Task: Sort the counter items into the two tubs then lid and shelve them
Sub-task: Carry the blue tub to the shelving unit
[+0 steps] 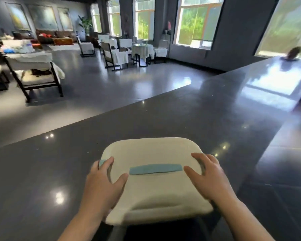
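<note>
A white lid [156, 185] with a pale blue handle strip [155, 169] across its middle sits at the near edge of the dark counter [207, 122], its near side reaching past that edge toward the person. It presumably covers a tub, but the tub itself is hidden beneath it. The left hand [103, 185] lies on the lid's left side, thumb spread inward over the top and fingers reaching along the left rim, where they touch a small blue clip [102, 161]; the fingers look fairly straight and pressed flat, not wrapped around anything. The right hand [209, 178] lies on the lid's right side in a mirrored pose, thumb pointing inward toward the blue strip and fingers splayed over the right rim, resting on the surface. The far stretch of the counter runs off to the right, glossy with window reflections. Beyond the counter's far edge lies a room with white-covered chairs [115, 54] and a small draped table [142, 51].
</note>
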Available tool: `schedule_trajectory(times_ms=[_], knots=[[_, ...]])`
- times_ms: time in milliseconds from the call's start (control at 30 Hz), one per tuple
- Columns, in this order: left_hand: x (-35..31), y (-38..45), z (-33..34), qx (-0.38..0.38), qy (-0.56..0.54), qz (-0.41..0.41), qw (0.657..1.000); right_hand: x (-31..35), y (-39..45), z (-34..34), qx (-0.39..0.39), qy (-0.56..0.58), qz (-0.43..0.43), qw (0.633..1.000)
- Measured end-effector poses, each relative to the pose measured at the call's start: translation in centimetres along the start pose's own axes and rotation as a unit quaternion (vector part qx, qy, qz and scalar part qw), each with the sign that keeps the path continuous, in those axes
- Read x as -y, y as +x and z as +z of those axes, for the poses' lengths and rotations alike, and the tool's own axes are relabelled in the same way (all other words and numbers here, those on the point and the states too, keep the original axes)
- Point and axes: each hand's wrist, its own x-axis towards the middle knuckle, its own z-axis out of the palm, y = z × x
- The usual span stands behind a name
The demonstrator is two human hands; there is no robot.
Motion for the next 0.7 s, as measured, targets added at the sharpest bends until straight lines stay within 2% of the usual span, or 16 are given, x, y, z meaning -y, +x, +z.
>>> schedule_trajectory(times_ms=[233, 400, 700], knots=[[-17.3, 0.2, 15.8, 0.116, -0.015, 0.145, 0.983, -15.3, 0.8, -14.5, -0.141, -0.038, 0.115, 0.982], [-27.8, -2.0, 27.3, 0.185, -0.051, 0.192, 0.963, -25.3, 1.6, -23.8, -0.199, -0.073, 0.177, 0.961], [-43.7, -2.0, 44.6, 0.290, -0.040, 0.248, 0.923, -39.5, 6.2, -35.5, -0.236, -0.096, 0.288, 0.923]])
